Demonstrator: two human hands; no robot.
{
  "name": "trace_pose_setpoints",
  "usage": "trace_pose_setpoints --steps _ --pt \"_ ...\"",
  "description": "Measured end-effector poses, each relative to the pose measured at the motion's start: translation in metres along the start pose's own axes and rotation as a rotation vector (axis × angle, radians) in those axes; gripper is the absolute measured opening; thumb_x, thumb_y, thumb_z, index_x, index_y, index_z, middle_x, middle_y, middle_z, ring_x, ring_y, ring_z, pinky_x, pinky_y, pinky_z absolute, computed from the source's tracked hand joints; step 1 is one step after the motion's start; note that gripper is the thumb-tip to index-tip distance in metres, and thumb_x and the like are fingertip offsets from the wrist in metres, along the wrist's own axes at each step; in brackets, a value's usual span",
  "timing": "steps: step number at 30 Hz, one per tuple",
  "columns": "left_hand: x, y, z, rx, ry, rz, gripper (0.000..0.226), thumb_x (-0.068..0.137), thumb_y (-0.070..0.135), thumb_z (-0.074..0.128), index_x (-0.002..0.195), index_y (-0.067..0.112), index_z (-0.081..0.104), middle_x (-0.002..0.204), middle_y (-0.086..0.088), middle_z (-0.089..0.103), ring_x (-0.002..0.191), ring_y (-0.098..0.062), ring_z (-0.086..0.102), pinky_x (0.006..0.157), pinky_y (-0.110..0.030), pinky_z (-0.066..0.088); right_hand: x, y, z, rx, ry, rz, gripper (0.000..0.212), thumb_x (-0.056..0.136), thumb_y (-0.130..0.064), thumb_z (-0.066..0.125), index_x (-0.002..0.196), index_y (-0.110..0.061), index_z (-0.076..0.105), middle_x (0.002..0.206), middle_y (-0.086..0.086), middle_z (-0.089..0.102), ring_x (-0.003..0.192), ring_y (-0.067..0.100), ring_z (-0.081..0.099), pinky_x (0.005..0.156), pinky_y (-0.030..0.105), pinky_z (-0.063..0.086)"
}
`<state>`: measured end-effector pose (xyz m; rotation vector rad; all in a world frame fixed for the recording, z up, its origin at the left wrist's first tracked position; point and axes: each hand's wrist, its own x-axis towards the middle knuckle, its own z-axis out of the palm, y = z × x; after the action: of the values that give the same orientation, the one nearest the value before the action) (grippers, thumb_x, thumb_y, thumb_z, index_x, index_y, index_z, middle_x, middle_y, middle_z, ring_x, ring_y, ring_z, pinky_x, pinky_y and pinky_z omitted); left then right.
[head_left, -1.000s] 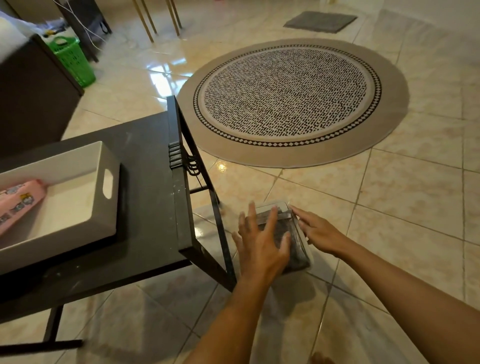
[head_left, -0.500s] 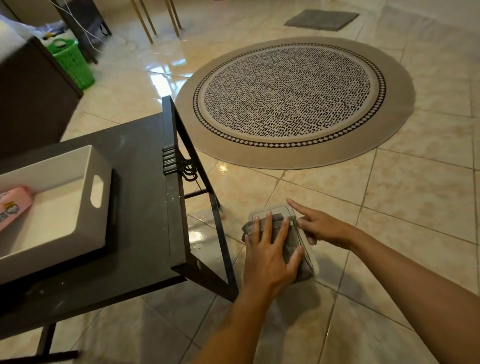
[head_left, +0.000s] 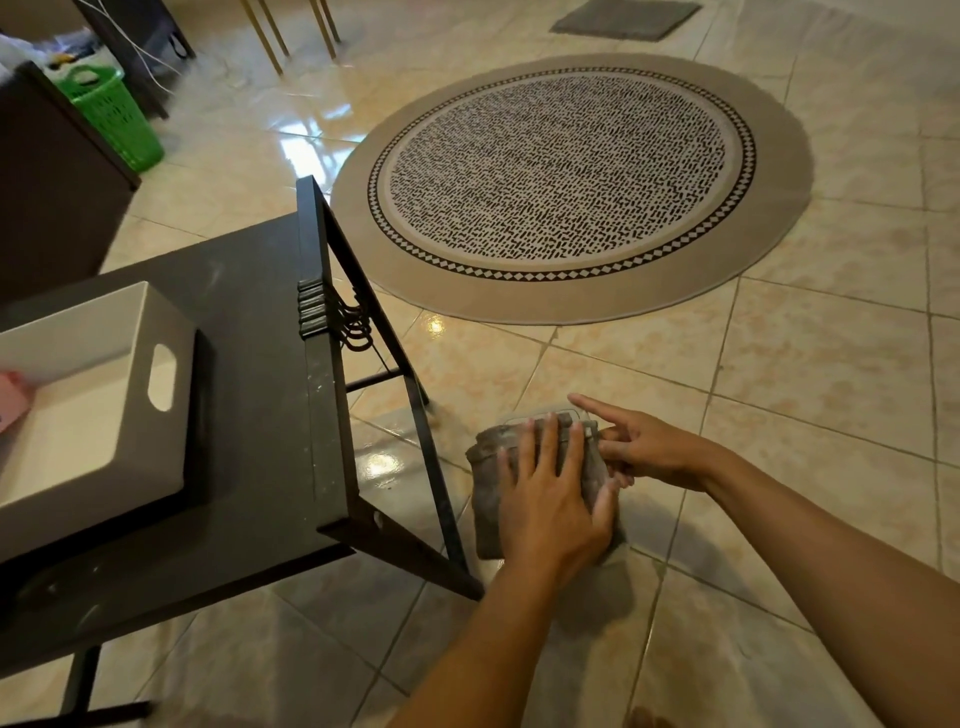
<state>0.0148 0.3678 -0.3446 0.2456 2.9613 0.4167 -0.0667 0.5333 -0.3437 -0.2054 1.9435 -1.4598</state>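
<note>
Head view: left hand (head_left: 550, 501) flat, fingers straight, on grey cloth (head_left: 485, 514); right hand (head_left: 649, 449) beside it, forefinger out, grip unclear.

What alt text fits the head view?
A left hand presses flat on a grey folded cloth in a clear container on the tiled floor, the right hand at the container's right edge, index finger out. A black table with a white tray stands left; a round rug lies beyond.
</note>
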Motion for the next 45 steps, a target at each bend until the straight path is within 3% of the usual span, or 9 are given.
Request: trace_pose_setpoints --steps 3,8,13,16,21,27,37,41,45 --pt "0.017 0.0 -0.006 -0.046 0.008 -0.006 0.07 0.101 0.048 0.025 0.153 0.018 -0.01 0.162 -0.004 -0.012 0.146 -0.019 -0.018 0.119 -0.046 -0.004 0.001 0.001 -0.001 0.002 -0.001 -0.009 0.07 0.1 -0.002 0.049 0.155 -0.036 0.023 0.066 0.008 0.051 0.056 0.014 0.054 0.059 0.032 0.046" --pt "0.014 -0.002 -0.012 -0.063 0.03 -0.028 0.06 0.104 0.034 0.031 0.155 0.014 0.005 0.163 -0.005 0.001 0.148 -0.019 -0.011 0.118 -0.037 -0.008 0.002 0.001 0.001 0.028 0.002 -0.01 0.072 0.098 0.0 0.052 0.154 -0.034 0.024 0.064 0.004 0.051 0.057 0.014 0.054 0.062 0.034 0.046" --pt "0.027 -0.002 -0.01 0.03 0.014 -0.054 0.059 0.1 0.048 0.023 0.154 0.032 0.006 0.161 0.003 -0.009 0.145 -0.027 -0.019 0.112 -0.061 -0.013 0.002 0.006 -0.005 0.135 -0.041 0.017 0.076 0.095 -0.001 0.058 0.155 -0.034 0.023 0.08 0.013 0.061 0.062 0.015 0.058 0.062 0.032 0.049" --pt "0.018 -0.009 -0.006 -0.034 0.012 -0.183 0.063 0.098 0.057 0.025 0.152 0.04 -0.003 0.159 -0.001 -0.021 0.141 -0.026 -0.028 0.114 -0.057 -0.007 0.002 0.006 -0.003 0.12 -0.044 0.017 0.076 0.096 0.0 0.057 0.153 -0.036 0.024 0.07 0.009 0.056 0.06 0.014 0.058 0.061 0.028 0.05" --pt "0.018 -0.006 -0.01 0.01 -0.019 -0.096 0.058 0.102 0.048 0.025 0.154 0.033 0.003 0.163 0.0 -0.009 0.145 -0.025 -0.019 0.114 -0.055 -0.005 0.004 0.004 -0.004 0.11 -0.061 0.013 0.075 0.095 0.003 0.057 0.153 -0.035 0.026 0.076 0.012 0.059 0.061 0.015 0.057 0.061 0.03 0.05" --pt "0.014 -0.014 -0.007 -0.047 0.017 -0.177 0.069 0.097 0.056 0.028 0.153 0.035 -0.008 0.16 -0.003 -0.02 0.145 -0.023 -0.022 0.118 -0.049 -0.003 0.006 0.006 -0.001 0.121 -0.046 0.015 0.075 0.094 0.003 0.057 0.153 -0.033 0.028 0.072 0.012 0.056 0.06 0.015 0.056 0.06 0.029 0.049" --pt "0.023 -0.016 -0.007 -0.011 0.038 -0.119 0.066 0.092 0.069 0.011 0.15 0.043 -0.008 0.158 0.001 -0.026 0.142 -0.023 -0.031 0.115 -0.052 -0.015 0.004 0.002 0.001 0.144 -0.073 -0.011 0.068 0.093 0.006 0.056 0.144 -0.037 0.039 0.1 0.019 0.063 0.064 0.015 0.055 0.059 0.027 0.049" --pt "0.011 -0.015 0.0 -0.006 0.024 -0.1 0.084 0.09 0.068 0.027 0.151 0.029 -0.018 0.159 -0.006 -0.022 0.144 -0.024 -0.025 0.117 -0.044 -0.012 0.008 0.004 0.001 0.119 -0.053 0.007 0.072 0.092 0.01 0.053 0.147 -0.034 0.036 0.087 0.013 0.062 0.062 0.014 0.055 0.059 0.027 0.049" --pt "0.017 -0.011 -0.001 -0.084 0.042 -0.087 0.086 0.093 0.057 0.034 0.153 0.016 -0.013 0.161 -0.005 -0.017 0.145 -0.02 -0.021 0.119 -0.041 -0.006 0.009 0.003 0.001 0.096 -0.054 -0.008 0.07 0.092 0.006 0.057 0.148 -0.031 0.038 0.088 0.017 0.061 0.064 0.015 0.057 0.062 0.03 0.05"
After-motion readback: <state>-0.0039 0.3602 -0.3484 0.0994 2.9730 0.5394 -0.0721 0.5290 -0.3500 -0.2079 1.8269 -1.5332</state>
